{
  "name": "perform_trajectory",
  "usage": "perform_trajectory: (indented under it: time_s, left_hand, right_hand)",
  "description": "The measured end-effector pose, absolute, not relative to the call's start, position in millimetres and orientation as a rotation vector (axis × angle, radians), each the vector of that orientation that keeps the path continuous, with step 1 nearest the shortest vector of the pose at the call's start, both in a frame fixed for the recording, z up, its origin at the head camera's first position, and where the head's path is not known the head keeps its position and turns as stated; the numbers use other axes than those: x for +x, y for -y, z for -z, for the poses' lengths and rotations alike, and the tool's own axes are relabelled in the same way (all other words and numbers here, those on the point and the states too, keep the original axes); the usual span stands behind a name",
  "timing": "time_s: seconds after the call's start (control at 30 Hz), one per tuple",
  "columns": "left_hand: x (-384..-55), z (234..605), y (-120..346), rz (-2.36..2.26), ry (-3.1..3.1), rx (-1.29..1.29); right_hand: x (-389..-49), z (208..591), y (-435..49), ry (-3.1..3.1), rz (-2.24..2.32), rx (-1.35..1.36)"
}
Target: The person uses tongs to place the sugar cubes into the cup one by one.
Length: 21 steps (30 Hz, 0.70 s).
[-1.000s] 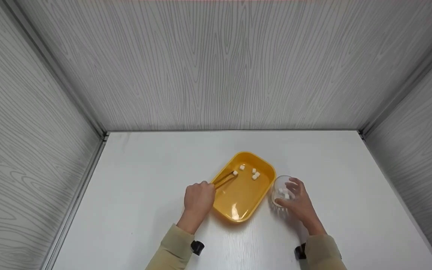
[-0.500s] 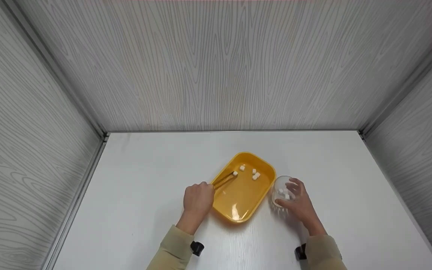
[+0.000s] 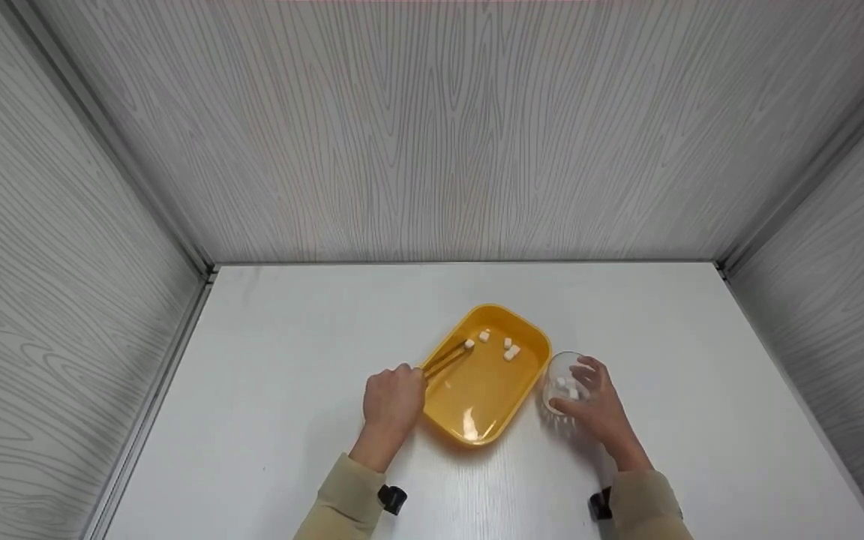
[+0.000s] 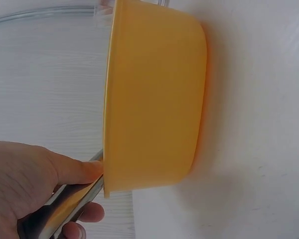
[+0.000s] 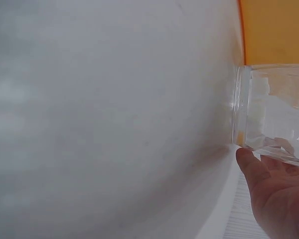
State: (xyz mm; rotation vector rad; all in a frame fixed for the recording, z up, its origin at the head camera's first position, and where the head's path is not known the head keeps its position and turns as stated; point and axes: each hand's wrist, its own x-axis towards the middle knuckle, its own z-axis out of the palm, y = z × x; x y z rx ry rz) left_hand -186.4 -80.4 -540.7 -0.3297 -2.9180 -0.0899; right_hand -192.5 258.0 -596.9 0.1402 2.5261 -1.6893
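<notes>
My left hand [image 3: 394,401] grips metal tongs [image 3: 447,361] over the left rim of a yellow tray [image 3: 469,401]. Between the tong tips sits a small white cube [image 3: 469,344], inside the tray's outline. In the left wrist view, the thumb presses one side of the shiny tongs [image 4: 72,211], with fingertips on the other; the tray's wall hides their far end. My right hand [image 3: 601,405] holds a clear glass [image 3: 561,365] upright at the tray's right side, thumb low and fingers round the far side. Several white cubes [image 3: 565,387] lie in the glass.
More white cubes [image 3: 511,352] lie toward the tray's far end. The white tabletop [image 3: 289,337] spreads around the tray. Grey wood-patterned panels [image 3: 432,135] stand behind and on both sides.
My left hand has shifted slightly left, and the tongs with the cube have come a little up and back. The right hand and the glass stay put.
</notes>
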Motion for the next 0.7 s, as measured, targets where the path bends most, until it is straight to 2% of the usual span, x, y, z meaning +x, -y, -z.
perform_trajectory:
  time_s: [0.7]
  left_hand:
    - [-169,525,78,0.128,2.779,-0.398]
  right_hand:
    - [-193,598,-259,-2.484,1.728,0.114]
